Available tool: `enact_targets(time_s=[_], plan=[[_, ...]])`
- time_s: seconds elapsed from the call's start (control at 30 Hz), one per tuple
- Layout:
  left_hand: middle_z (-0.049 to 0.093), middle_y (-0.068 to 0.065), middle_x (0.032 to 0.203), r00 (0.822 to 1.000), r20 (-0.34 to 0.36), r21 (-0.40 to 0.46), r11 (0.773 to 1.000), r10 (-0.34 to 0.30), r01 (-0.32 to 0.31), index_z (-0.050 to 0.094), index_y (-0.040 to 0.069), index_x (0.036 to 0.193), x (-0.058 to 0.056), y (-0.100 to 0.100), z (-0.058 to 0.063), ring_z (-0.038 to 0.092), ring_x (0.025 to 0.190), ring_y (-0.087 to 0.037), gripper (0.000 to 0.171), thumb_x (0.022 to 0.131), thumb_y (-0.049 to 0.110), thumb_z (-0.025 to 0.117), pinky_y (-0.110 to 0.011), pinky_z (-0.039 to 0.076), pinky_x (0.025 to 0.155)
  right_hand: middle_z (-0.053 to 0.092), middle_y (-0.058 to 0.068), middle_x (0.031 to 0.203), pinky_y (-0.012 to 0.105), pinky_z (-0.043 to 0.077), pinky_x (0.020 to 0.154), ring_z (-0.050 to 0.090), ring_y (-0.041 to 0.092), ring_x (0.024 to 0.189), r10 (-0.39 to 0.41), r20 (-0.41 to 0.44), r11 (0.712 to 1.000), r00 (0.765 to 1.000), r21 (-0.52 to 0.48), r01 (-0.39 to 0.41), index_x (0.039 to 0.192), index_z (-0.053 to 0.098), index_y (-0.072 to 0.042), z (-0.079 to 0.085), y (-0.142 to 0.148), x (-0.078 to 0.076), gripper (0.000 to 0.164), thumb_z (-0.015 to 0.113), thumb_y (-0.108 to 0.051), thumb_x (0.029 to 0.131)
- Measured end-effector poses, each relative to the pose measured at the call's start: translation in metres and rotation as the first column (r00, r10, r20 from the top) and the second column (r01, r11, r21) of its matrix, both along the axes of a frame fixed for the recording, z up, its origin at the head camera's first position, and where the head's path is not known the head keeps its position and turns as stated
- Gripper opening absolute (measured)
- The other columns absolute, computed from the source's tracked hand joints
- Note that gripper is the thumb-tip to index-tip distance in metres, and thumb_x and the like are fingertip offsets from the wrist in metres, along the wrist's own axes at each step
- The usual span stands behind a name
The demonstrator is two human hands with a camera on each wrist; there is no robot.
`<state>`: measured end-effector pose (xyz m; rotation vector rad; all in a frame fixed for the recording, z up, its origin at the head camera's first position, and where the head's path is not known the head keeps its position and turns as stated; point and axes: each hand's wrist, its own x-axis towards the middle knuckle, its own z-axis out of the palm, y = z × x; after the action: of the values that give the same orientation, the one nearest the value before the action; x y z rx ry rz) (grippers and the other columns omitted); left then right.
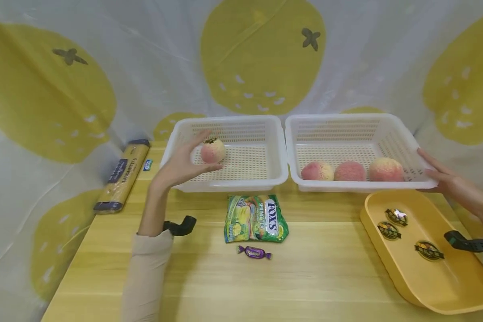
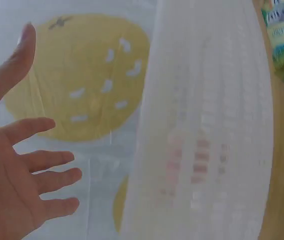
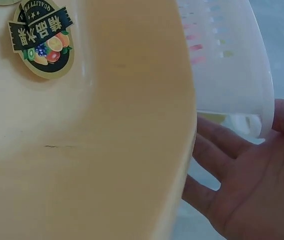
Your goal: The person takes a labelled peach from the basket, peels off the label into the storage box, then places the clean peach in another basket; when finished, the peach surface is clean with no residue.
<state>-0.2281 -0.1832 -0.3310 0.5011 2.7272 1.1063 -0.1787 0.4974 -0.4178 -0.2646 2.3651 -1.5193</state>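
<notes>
My left hand (image 1: 181, 165) hovers over the left end of a white slatted basket (image 1: 251, 162), thumb and fingers spread apart. Near its fingertips sits a pink and yellow peach (image 1: 214, 154) with a dark label on top. In the left wrist view the palm and spread fingers of that hand (image 2: 26, 170) show bare beside the basket wall (image 2: 242, 125). At the right end of a second white basket (image 1: 334, 151), my right hand (image 1: 455, 185) touches the front corner with extended fingers. Three peaches (image 1: 350, 171) lie along that basket's front wall. The tray partly hides those fingers in the right wrist view.
A yellow tray (image 1: 402, 286) with three oval fruit labels (image 1: 428, 250) lies at the front right. In front of the baskets are a green Fox's candy bag (image 1: 256, 219) and a purple wrapped candy (image 1: 254, 252). A spaghetti pack (image 1: 122, 174) and a small green-blue packet (image 1: 147, 165) lie left.
</notes>
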Motion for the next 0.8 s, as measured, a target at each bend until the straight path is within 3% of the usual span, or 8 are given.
enact_targets(time_s=[0.13, 0.2, 0.3, 0.37, 0.4, 0.53, 0.6, 0.8], plan=[[-0.008, 0.006, 0.174, 0.991, 0.067, 0.002, 0.993, 0.118, -0.118, 0.013, 0.034, 0.166, 0.008, -0.054, -0.012, -0.002, 0.162, -0.036, 0.104, 0.088, 0.045, 0.081, -0.072, 0.018, 0.123, 0.016, -0.029, 0.16, 0.013, 0.053, 0.077, 0.05, -0.023, 0.103, -0.014, 0.029, 0.995, 0.999, 0.097, 0.011, 0.163, -0.007, -0.045, 0.005, 0.003, 0.0, 0.065, 0.025, -0.015, 0.115], [-0.02, 0.001, 0.172, 0.983, 0.114, 0.006, 0.989, 0.145, -0.146, 0.007, 0.033, 0.167, 0.01, -0.073, -0.022, -0.008, 0.161, -0.04, 0.108, 0.089, 0.044, 0.081, -0.075, 0.016, 0.122, -0.002, -0.017, 0.172, 0.032, 0.056, 0.097, 0.054, -0.003, 0.13, -0.016, 0.069, 0.973, 0.997, 0.232, -0.001, 0.162, -0.016, -0.038, 0.02, 0.0, 0.0, 0.065, 0.026, -0.022, 0.115], [-0.023, -0.008, 0.171, 0.974, 0.168, 0.022, 0.987, 0.152, -0.158, 0.0, 0.031, 0.167, 0.014, -0.092, -0.041, -0.012, 0.159, -0.044, 0.111, 0.09, 0.043, 0.079, -0.076, 0.014, 0.121, -0.025, 0.023, 0.168, 0.072, 0.029, 0.115, 0.016, 0.047, 0.157, -0.007, 0.094, 0.851, 0.996, 0.523, -0.043, 0.16, -0.025, -0.018, 0.059, -0.019, -0.006, 0.076, 0.031, -0.04, 0.114], [-0.015, -0.014, 0.173, 0.97, 0.197, 0.061, 0.986, 0.14, -0.155, -0.004, 0.031, 0.166, 0.016, -0.1, -0.053, 0.005, 0.159, -0.047, 0.109, 0.093, 0.041, 0.076, -0.073, 0.021, 0.12, -0.028, 0.04, 0.157, 0.089, 0.008, 0.102, -0.016, 0.071, 0.141, 0.021, 0.093, 0.794, 0.995, 0.604, -0.073, 0.158, -0.026, -0.006, 0.091, -0.043, -0.012, 0.086, 0.034, -0.047, 0.112], [-0.009, -0.015, 0.174, 0.968, 0.208, 0.088, 0.983, 0.137, -0.158, -0.005, 0.032, 0.166, 0.018, -0.103, -0.058, 0.012, 0.158, -0.045, 0.108, 0.094, 0.039, 0.076, -0.071, 0.023, 0.121, -0.024, 0.041, 0.159, 0.089, 0.008, 0.102, -0.013, 0.07, 0.143, 0.038, 0.083, 0.77, 0.996, 0.632, -0.082, 0.159, -0.026, -0.006, 0.105, -0.057, -0.016, 0.089, 0.037, -0.049, 0.111], [0.006, -0.008, 0.176, 0.961, 0.243, 0.192, 0.964, 0.135, -0.184, -0.007, 0.036, 0.165, 0.022, -0.108, -0.069, 0.033, 0.148, -0.036, 0.108, 0.096, 0.032, 0.075, -0.062, 0.029, 0.121, -0.013, 0.033, 0.169, 0.087, 0.015, 0.103, 0.001, 0.068, 0.148, 0.154, 0.047, 0.811, 0.987, 0.564, -0.154, 0.163, -0.02, -0.03, 0.147, -0.127, -0.027, 0.086, 0.046, -0.042, 0.11], [0.004, -0.005, 0.176, 0.958, 0.247, 0.22, 0.955, 0.143, -0.2, -0.006, 0.037, 0.165, 0.023, -0.108, -0.072, 0.029, 0.151, -0.035, 0.108, 0.095, 0.032, 0.075, -0.062, 0.024, 0.124, -0.004, 0.027, 0.172, 0.083, 0.017, 0.109, 0.009, 0.061, 0.152, 0.221, 0.017, 0.831, 0.975, 0.521, -0.197, 0.164, -0.014, -0.036, 0.158, -0.165, -0.031, 0.085, 0.05, -0.039, 0.109], [0.007, -0.006, 0.175, 0.951, 0.281, 0.337, 0.915, 0.127, -0.222, -0.003, 0.037, 0.166, 0.021, -0.102, -0.08, 0.029, 0.152, -0.034, 0.106, 0.095, 0.025, 0.075, -0.058, 0.024, 0.126, 0.006, 0.013, 0.175, 0.073, 0.018, 0.122, 0.012, 0.042, 0.16, 0.319, -0.078, 0.902, 0.944, 0.332, -0.277, 0.167, -0.003, -0.033, 0.147, -0.268, -0.045, 0.085, 0.056, -0.037, 0.107]])
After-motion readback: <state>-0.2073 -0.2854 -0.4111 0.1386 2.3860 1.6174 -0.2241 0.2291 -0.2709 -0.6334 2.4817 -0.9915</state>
